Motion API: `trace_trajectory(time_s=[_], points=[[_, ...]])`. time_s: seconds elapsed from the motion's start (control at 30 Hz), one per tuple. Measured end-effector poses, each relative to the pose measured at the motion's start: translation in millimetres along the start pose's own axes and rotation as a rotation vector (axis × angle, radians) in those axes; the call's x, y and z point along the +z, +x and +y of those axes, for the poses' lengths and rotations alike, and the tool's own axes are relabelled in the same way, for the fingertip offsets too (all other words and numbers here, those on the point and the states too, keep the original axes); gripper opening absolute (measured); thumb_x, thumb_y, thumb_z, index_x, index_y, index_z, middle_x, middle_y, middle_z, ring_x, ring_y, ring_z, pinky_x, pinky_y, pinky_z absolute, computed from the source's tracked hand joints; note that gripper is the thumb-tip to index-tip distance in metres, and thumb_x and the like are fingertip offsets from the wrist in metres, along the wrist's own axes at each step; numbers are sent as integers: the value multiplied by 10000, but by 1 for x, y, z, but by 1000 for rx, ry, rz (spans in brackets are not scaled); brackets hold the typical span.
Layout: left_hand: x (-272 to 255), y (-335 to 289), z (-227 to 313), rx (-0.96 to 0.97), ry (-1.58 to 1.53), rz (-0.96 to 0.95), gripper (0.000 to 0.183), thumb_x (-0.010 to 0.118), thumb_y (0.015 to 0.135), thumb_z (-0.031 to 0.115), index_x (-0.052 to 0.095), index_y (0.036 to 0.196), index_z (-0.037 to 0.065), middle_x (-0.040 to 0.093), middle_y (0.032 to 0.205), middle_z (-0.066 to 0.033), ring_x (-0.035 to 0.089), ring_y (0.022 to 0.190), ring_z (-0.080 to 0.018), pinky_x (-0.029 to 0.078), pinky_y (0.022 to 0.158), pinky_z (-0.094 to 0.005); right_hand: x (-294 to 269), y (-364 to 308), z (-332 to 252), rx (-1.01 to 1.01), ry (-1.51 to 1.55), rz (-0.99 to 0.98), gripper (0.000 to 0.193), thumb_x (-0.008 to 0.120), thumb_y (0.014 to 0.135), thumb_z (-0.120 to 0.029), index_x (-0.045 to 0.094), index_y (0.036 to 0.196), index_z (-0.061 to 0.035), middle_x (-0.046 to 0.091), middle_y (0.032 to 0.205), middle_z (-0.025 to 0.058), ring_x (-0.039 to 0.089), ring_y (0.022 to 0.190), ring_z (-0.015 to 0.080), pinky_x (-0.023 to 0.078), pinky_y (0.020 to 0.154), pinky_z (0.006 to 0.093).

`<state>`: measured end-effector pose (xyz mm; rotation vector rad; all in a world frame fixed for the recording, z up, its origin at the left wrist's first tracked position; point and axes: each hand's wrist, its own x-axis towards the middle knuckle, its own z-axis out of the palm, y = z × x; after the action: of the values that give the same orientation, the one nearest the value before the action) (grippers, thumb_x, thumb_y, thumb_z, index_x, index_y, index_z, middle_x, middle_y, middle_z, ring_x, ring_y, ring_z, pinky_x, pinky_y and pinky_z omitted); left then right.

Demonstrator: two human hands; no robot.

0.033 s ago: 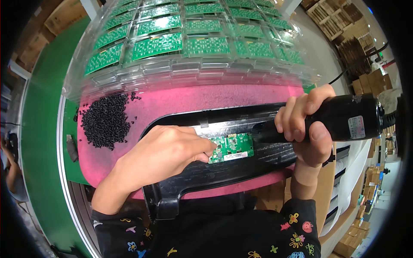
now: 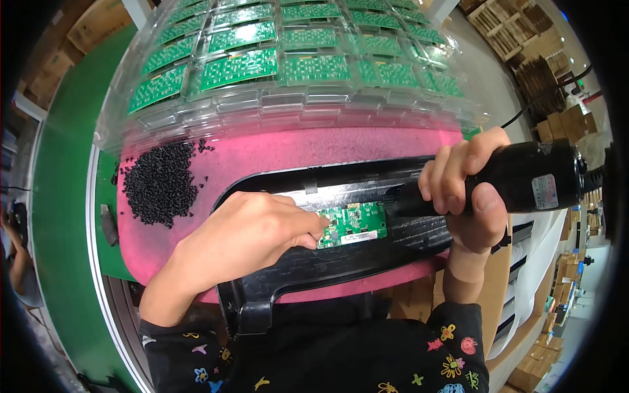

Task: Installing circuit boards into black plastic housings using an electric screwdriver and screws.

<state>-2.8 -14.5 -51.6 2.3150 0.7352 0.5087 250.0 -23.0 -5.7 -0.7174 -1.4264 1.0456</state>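
A small green circuit board (image 2: 354, 223) with a white label strip lies inside a long black plastic housing (image 2: 308, 272). My left hand (image 2: 255, 226) reaches over the housing from the left, its fingers closed at the board's left end; thumb and index press there, and the fingertips partly cover it. My right hand (image 2: 468, 187) is wrapped round a thick black electric screwdriver (image 2: 524, 177), held nearly level. Its narrower dark front end points left at the board's right edge. Against the black housing I cannot make out the bit or whether it touches a screw.
Beneath the housing is a pink mat (image 2: 386, 141). Small black screws (image 2: 160, 185) form a pile at its left. Stacked clear plastic trays (image 2: 308, 98) with several green boards stand along the far side. Cardboard boxes (image 2: 570, 128) are at the right, beyond the screwdriver's cable end.
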Motion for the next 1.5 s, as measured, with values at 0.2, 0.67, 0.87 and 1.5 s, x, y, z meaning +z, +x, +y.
trace_trajectory(time_s=[0.2,0.67,0.87,1.5], points=[[-2,-7,-4,-99,-27,-25,82,742,758,79,683,812,61,737,918,-49,694,674,-252,530,557,-341,7,3,7,49,60,-68,343,651,838,-308,431,971,-80,427,585,-22,418,491,106,389,519,280],[-5,2,-5,25,-87,106,188,769,787,175,701,863,16,726,828,-84,708,726,-252,566,635,-319,17,-13,-7,-58,208,-124,343,705,791,-113,478,1041,-50,533,712,38,502,618,153,439,630,298],[-3,1,-7,77,-110,178,188,792,748,130,681,847,15,725,824,-81,707,723,-238,565,626,-314,41,-7,-13,-345,524,-10,249,603,875,-206,408,1003,-120,509,630,-43,499,548,76,434,578,245],[-4,7,-5,292,13,415,159,779,722,82,669,805,2,663,713,-104,642,628,-258,501,578,-343,51,4,-23,-303,466,-109,291,634,870,-252,416,1014,-123,516,633,-41,507,552,78,433,590,248]])
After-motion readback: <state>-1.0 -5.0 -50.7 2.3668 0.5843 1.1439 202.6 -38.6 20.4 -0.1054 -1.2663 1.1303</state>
